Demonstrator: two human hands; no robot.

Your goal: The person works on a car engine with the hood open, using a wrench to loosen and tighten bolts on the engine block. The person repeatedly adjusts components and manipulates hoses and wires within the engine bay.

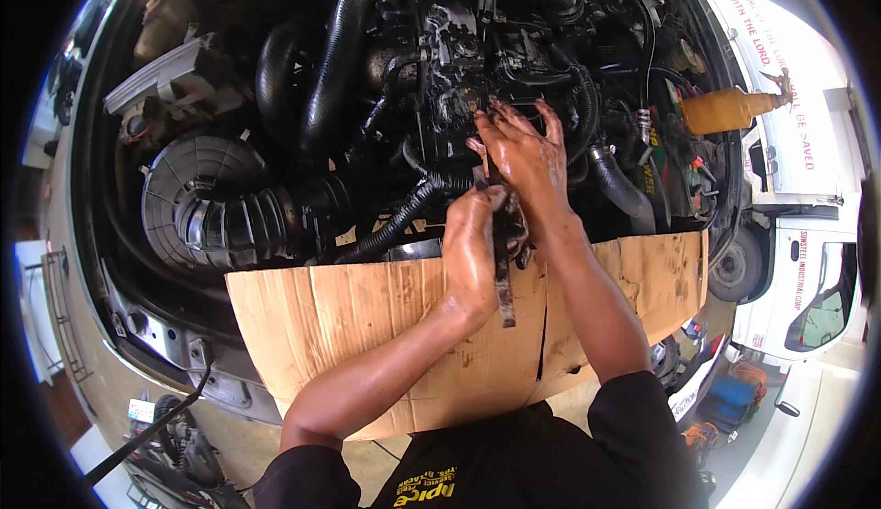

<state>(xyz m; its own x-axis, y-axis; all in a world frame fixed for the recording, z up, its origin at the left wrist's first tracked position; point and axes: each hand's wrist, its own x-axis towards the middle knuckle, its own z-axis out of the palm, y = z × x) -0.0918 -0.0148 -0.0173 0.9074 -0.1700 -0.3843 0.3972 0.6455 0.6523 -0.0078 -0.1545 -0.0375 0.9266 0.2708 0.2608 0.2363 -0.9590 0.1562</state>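
I'm seeing the left hand [471, 243] gripping a grimy, dark, flat bar [504, 279] | its long axis is running near-far | right hand [526, 156] is resting far-right, fingers apart

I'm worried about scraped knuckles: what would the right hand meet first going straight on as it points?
The right hand would most likely meet the dark, greasy engine top just beyond its fingertips; depth, and whether they touch it, is unclear.
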